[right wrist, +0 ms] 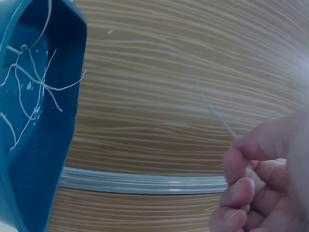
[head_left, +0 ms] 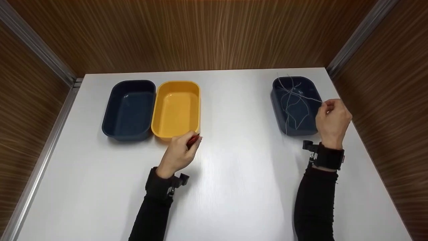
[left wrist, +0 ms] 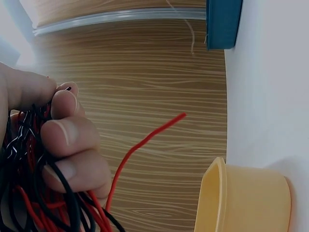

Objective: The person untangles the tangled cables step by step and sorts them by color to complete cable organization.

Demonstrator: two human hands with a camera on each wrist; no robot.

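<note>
My left hand [head_left: 177, 152] grips a bundle of red and black wires [left wrist: 75, 205], close to the front right corner of the yellow bin [head_left: 175, 113]. In the left wrist view one red wire [left wrist: 129, 154] sticks out past the fingertips. At the right side, my right hand [head_left: 333, 120] pinches a thin white strand [right wrist: 221, 120] between thumb and forefinger, beside the right dark blue bin [head_left: 277, 110]. Several loose white strands [right wrist: 42, 83] cross one another in that bin, some reaching over its rim.
Another dark blue bin [head_left: 128, 113] stands against the left side of the yellow one. The white table [head_left: 230, 174] is bounded by a wood-grain panel [head_left: 214, 36] behind and similar panels at both sides, with metal rails [head_left: 40, 43] at the corners.
</note>
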